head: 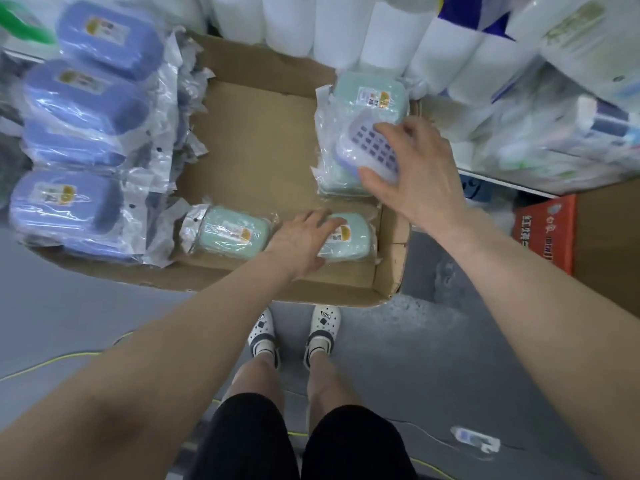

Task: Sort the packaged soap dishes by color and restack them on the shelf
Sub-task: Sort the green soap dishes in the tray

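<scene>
Blue dishes (86, 98) stacked left, green right, so colours separate; right hand (412, 174) clamps a blue dish (367, 147) stranded on the green stack (372, 95); left hand (304, 244) rests flat on a green dish (349, 240).

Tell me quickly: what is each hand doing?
Left hand: open, fingers resting on a green soap dish.
Right hand: gripping a blue soap dish.

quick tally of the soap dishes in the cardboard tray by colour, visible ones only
Blue packaged soap dishes: at least 4 on the left, for example; the stacks may hide more.
Green packaged soap dishes: 4, at and one under the left hand.
Blue dish with a white grid insert, gripped by the right hand: 1.
Total: at least 9.
</scene>
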Tool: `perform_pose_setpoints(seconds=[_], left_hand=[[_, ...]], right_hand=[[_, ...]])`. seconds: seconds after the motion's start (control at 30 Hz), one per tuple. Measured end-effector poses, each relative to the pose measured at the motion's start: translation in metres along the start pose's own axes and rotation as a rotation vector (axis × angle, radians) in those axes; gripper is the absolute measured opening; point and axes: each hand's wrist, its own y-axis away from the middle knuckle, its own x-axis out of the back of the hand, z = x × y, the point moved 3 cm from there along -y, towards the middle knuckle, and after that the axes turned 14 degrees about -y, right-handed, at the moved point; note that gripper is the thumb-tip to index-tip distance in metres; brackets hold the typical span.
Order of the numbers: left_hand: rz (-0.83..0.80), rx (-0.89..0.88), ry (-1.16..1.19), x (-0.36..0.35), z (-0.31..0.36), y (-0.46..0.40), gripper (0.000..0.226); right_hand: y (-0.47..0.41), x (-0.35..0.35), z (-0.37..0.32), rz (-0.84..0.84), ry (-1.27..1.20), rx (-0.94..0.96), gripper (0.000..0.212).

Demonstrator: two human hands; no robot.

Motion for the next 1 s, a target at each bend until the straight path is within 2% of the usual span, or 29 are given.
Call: perform_pose_setpoints(seconds=[0.1,0.23,0.4,0.5,0.63,0.77,0.87,1.0], left_hand=[[-0.062,-0.017,-0.021,-0.015,0.011,0.008,0.084],[0.076,0.100,-0.031,-0.004,-0.012,0.050,0.078],[0.542,0.346,-0.050,0.042,-0.087,0.115,0.058],[0.654,0.468,-0.130,0.071,-0.133,0.146,0.054],[0.543,0.605,-0.168,0.086,-0.189,0.170,0.065],[0.517,0.598,-0.176,0.095,-0.232,0.171,0.075],[0.494,0.578,-0.163,0.094,-0.258,0.168,0.077],[0.534,0.468,-0.134,0.087,-0.281,0.165,0.059]], right_hand=[[-0.013,-0.014,-0.011,-0.028,-0.007,0.035,0.064],[-0.025,-0.029,-0.038,-0.073,-0.156,0.062,0.062],[-0.050,-0.049,-0.084,-0.188,-0.416,-0.046,0.054],[-0.072,-0.049,-0.121,-0.215,-0.626,-0.195,0.028],[-0.114,-0.057,-0.163,-0.232,-0.985,-0.446,0.032],[-0.158,-0.071,-0.202,-0.337,-1.337,-0.557,0.035],[-0.190,-0.082,-0.228,-0.378,-1.306,-0.526,0.024],[-0.227,-0.099,-0.245,-0.410,-1.042,-0.449,0.012]])
